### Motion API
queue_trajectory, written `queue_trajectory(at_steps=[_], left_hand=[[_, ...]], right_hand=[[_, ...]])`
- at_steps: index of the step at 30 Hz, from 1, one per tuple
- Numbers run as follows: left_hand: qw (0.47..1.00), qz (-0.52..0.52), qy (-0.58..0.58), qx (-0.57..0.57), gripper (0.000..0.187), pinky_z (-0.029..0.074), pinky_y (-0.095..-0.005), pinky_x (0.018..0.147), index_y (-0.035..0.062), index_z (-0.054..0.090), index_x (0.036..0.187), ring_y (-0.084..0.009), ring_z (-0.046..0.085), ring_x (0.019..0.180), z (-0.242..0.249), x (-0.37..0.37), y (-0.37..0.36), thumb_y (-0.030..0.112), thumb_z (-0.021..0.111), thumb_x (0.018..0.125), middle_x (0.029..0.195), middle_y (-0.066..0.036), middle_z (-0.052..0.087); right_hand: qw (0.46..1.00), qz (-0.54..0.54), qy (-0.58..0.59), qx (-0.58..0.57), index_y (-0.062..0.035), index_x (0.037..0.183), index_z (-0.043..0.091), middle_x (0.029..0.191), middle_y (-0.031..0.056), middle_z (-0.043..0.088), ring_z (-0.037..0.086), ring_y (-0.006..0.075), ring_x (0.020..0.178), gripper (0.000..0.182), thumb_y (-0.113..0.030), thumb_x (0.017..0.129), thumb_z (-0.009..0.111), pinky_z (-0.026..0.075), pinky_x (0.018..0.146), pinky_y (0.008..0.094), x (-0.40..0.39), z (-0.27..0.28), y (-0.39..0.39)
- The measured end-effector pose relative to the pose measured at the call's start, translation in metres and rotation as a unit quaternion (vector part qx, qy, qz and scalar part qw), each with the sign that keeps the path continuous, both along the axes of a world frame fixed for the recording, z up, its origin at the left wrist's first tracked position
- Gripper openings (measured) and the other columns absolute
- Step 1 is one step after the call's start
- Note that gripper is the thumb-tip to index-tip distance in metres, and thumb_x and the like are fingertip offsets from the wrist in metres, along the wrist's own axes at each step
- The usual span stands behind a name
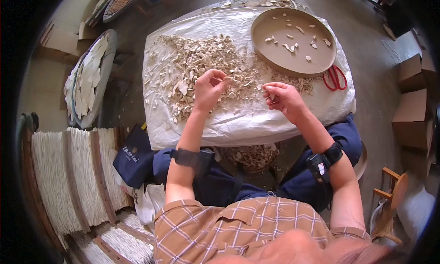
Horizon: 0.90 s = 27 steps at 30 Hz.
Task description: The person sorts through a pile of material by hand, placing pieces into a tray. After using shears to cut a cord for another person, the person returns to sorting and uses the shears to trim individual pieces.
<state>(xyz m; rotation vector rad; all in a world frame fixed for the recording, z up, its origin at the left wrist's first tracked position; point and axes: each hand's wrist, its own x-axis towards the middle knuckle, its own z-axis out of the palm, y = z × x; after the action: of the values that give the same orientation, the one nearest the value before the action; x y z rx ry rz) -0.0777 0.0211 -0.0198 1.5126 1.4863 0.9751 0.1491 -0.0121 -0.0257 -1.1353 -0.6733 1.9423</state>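
My left hand [211, 90] is closed in a pinch at the right side of a loose heap of pale dried chips [188, 67]. A small pale chip [232, 80] shows at its fingertips. Opposite it, my right hand [285, 100] has its fingers curled together, with a small whitish chip [259, 87] at the tips. Both hands are held over the white cloth [220, 131] covering the table. Beyond my right hand sits a round, shallow brown tray [284, 57] with several chips scattered in it. Red-handled scissors [335, 78] lie at the tray's right.
Under the table's front edge is a container of more chips [254, 157]. Stacked racks of white sheets [59, 177] stand at the left, beside a dark blue bag [133, 156]. Cardboard boxes [410, 113] and a small wooden chair [390, 190] are at the right.
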Motion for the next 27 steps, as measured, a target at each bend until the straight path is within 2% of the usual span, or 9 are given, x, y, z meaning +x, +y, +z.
queue_trajectory(at_steps=[2,3,5,6,11,13,17,22,27], left_hand=[[0.989,-0.031,-0.138,0.053,0.008,0.046,-0.0170,0.054,0.0025,0.058,0.073,-0.0073,0.057,0.065,-0.001,0.008,-0.003,-0.004,0.062,0.069,0.071,-0.003,0.059],[0.988,-0.035,-0.140,0.052,0.008,0.046,-0.0170,0.054,0.0025,0.058,0.073,-0.0073,0.057,0.065,-0.001,0.015,-0.005,-0.004,0.062,0.069,0.071,-0.003,0.059],[0.970,-0.088,-0.105,0.199,0.010,0.050,-0.0188,0.060,0.0006,0.057,0.074,-0.0096,0.057,0.071,-0.002,0.030,-0.012,-0.006,0.062,0.068,0.080,-0.005,0.057],[0.971,-0.129,-0.084,0.185,0.012,0.051,-0.0214,0.063,-0.0002,0.056,0.074,-0.0125,0.057,0.078,0.007,0.036,-0.019,-0.008,0.060,0.067,0.088,-0.007,0.055],[0.958,-0.178,-0.034,0.222,0.014,0.051,-0.0244,0.067,-0.0020,0.056,0.079,-0.0141,0.056,0.082,0.002,0.050,-0.030,-0.009,0.056,0.067,0.092,-0.007,0.052],[0.954,-0.154,-0.233,0.109,0.015,0.049,-0.0226,0.069,-0.0035,0.054,0.089,-0.0108,0.055,0.078,0.002,0.054,-0.033,-0.002,0.056,0.074,0.088,-0.005,0.053],[0.976,-0.149,-0.160,0.004,0.019,0.048,-0.0213,0.062,-0.0040,0.052,0.094,-0.0101,0.056,0.073,-0.005,0.046,-0.029,0.007,0.057,0.080,0.082,-0.005,0.056],[0.953,-0.143,-0.240,-0.117,0.018,0.046,-0.0189,0.051,-0.0022,0.054,0.095,-0.0076,0.054,0.063,0.003,0.048,-0.031,0.011,0.056,0.082,0.077,-0.004,0.057],[0.953,-0.167,-0.220,-0.124,0.017,0.045,-0.0200,0.055,-0.0016,0.055,0.092,-0.0080,0.053,0.063,0.003,0.047,-0.030,0.010,0.058,0.081,0.076,-0.004,0.057]], right_hand=[[1.000,0.016,-0.002,-0.002,-0.0029,0.093,0.057,0.075,0.0036,0.057,0.054,0.0087,0.059,0.022,-0.022,0.082,0.056,0.047,0.051,0.0217,-0.005,0.004,-0.002],[0.999,0.036,-0.003,-0.004,-0.0028,0.093,0.057,0.076,0.0040,0.056,0.054,0.0090,0.059,0.025,-0.025,0.082,0.056,0.046,0.051,0.0215,-0.007,0.006,-0.002],[0.999,0.043,0.005,-0.012,-0.0027,0.094,0.057,0.077,0.0043,0.056,0.053,0.0094,0.059,0.030,-0.030,0.082,0.055,0.046,0.051,0.0216,-0.010,0.006,-0.002],[0.999,0.042,0.021,-0.003,-0.0028,0.093,0.057,0.076,0.0044,0.056,0.053,0.0093,0.058,0.029,-0.030,0.082,0.055,0.046,0.051,0.0217,-0.011,0.007,-0.003],[0.999,-0.002,0.006,0.045,-0.0029,0.083,0.056,0.070,0.0017,0.055,0.049,0.0070,0.053,0.019,-0.022,0.081,0.057,0.042,0.047,0.0208,-0.010,-0.007,0.000],[0.997,0.000,-0.023,0.069,-0.0024,0.082,0.057,0.068,0.0011,0.054,0.048,0.0065,0.051,0.018,-0.020,0.080,0.057,0.041,0.046,0.0204,-0.009,-0.005,0.001],[0.974,0.047,-0.118,0.188,-0.0009,0.081,0.057,0.064,0.0005,0.053,0.046,0.0053,0.047,0.018,-0.019,0.080,0.058,0.037,0.041,0.0191,-0.010,0.000,-0.003],[0.984,0.023,-0.092,0.147,-0.0007,0.082,0.057,0.064,0.0001,0.052,0.044,0.0044,0.046,0.018,-0.018,0.080,0.058,0.036,0.040,0.0183,-0.010,0.006,-0.005],[0.981,0.013,-0.108,0.158,-0.0010,0.084,0.057,0.064,-0.0005,0.051,0.044,0.0044,0.046,0.017,-0.018,0.081,0.057,0.037,0.040,0.0184,-0.005,0.006,-0.001]])
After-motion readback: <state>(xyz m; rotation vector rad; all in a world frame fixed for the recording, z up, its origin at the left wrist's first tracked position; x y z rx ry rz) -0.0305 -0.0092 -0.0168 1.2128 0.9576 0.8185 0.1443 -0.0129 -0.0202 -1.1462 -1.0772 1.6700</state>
